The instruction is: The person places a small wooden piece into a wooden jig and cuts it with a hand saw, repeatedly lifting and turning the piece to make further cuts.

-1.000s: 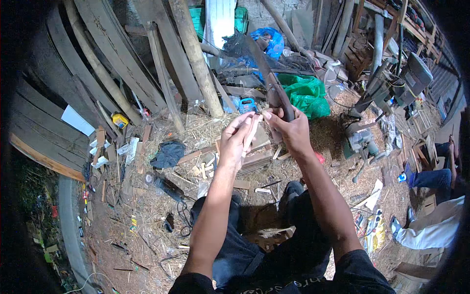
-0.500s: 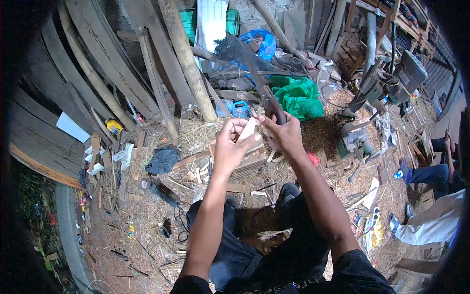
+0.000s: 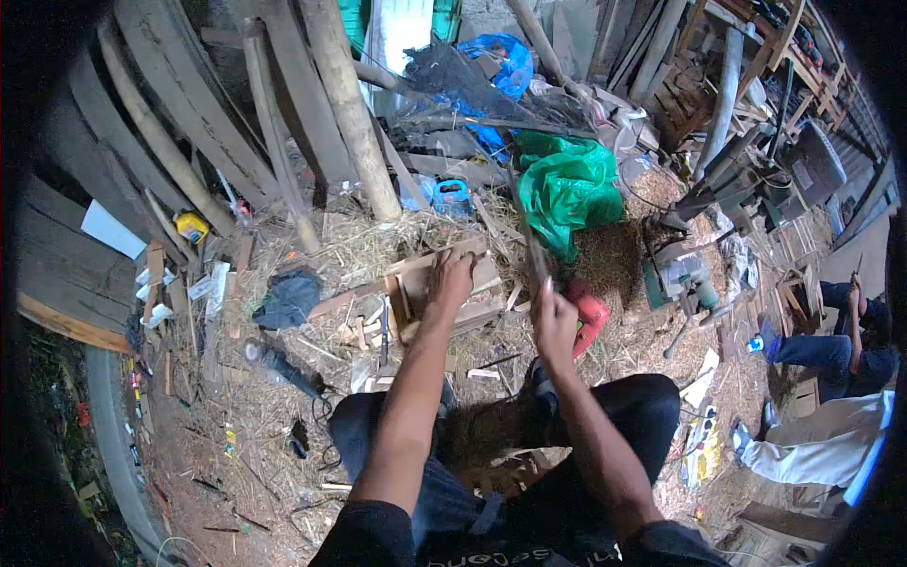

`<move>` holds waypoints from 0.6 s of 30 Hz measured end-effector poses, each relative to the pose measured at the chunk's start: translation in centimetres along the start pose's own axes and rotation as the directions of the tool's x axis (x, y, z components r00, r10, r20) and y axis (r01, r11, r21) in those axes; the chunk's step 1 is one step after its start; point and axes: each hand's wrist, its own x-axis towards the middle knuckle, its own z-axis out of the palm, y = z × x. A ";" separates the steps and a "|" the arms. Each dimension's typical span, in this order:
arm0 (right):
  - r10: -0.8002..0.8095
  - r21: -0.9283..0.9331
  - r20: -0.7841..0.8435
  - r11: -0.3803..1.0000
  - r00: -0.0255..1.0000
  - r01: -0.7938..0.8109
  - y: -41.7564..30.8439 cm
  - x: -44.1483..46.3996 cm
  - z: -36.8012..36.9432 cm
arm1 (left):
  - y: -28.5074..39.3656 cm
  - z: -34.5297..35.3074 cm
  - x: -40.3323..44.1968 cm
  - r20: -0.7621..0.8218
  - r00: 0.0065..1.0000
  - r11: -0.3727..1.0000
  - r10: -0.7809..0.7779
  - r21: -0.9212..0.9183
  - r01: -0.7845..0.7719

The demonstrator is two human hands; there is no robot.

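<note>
My left hand (image 3: 454,276) reaches down onto a wooden frame-like block (image 3: 408,283) on the ground, its fingers bent over the far edge; whether they grip a piece is hidden. To its right, my right hand (image 3: 555,321) is closed round the lower end of a long dark blade-like tool (image 3: 530,241), which points up and away and is blurred along its length. A red tool (image 3: 591,317) lies just right of my right hand. A hammer-like tool (image 3: 385,331) rests left of the block, beside small wood pieces.
Beyond my hands are a green plastic bag (image 3: 567,184) and a blue container (image 3: 452,197). A machine (image 3: 685,279) stands at the right. Planks (image 3: 203,104) lean at the back left. A power tool (image 3: 283,367) lies left. Two people sit at the far right.
My left hand has left the pale wood piece near the blade and moved down to the wooden block. My right hand has lowered with the long tool. The red tool shows more fully.
</note>
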 end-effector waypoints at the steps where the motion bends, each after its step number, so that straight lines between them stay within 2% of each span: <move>1: 0.033 0.164 0.032 0.986 0.999 -0.038 0.6 -1.7 0.6 | -0.3 0.5 0.0 -0.009 1.000 1.000 -0.019 0.014 0.019; 3: 0.000 0.239 0.019 0.971 1.000 -0.005 4.5 -3.1 2.0 | 0.3 1.2 -1.5 0.004 0.997 0.997 -0.074 0.032 0.074; 4: -0.050 0.161 -0.024 0.985 0.998 0.053 5.7 -3.2 2.9 | -0.5 2.0 -1.7 -0.001 1.000 0.996 -0.004 0.090 0.004; 5: -0.108 0.084 -0.058 0.990 0.992 0.113 6.9 -2.9 3.4 | -0.6 3.1 -2.1 -0.012 1.000 0.994 -0.028 0.103 0.029; 6: 0.014 -0.025 0.028 1.000 1.000 -0.014 6.8 -2.5 2.9 | -0.3 3.2 -2.3 -0.026 0.998 0.991 -0.052 0.121 0.055; 8: 0.151 0.027 0.025 0.988 0.988 -0.152 6.3 -2.0 3.1 | 0.2 2.7 -2.3 -0.065 0.997 0.990 -0.052 0.127 0.060; 10: 0.250 0.111 0.039 0.961 0.967 -0.253 7.0 -1.3 3.7 | -0.2 3.0 -2.4 -0.059 0.996 0.996 -0.068 0.050 0.071; 14: 0.145 0.012 0.024 0.989 0.989 -0.145 7.0 -0.6 4.5 | -0.6 2.7 -2.6 -0.113 0.993 0.997 -0.033 -0.073 0.025; 17: 0.200 -0.105 0.053 0.975 0.978 -0.193 5.5 -0.1 4.6 | -1.2 3.7 -2.8 -0.128 0.991 0.997 -0.036 -0.069 0.027; 18: 0.205 -0.074 0.062 0.977 0.977 -0.201 5.4 -0.1 4.6 | -1.1 3.8 -2.8 -0.103 0.992 0.996 -0.069 -0.071 0.061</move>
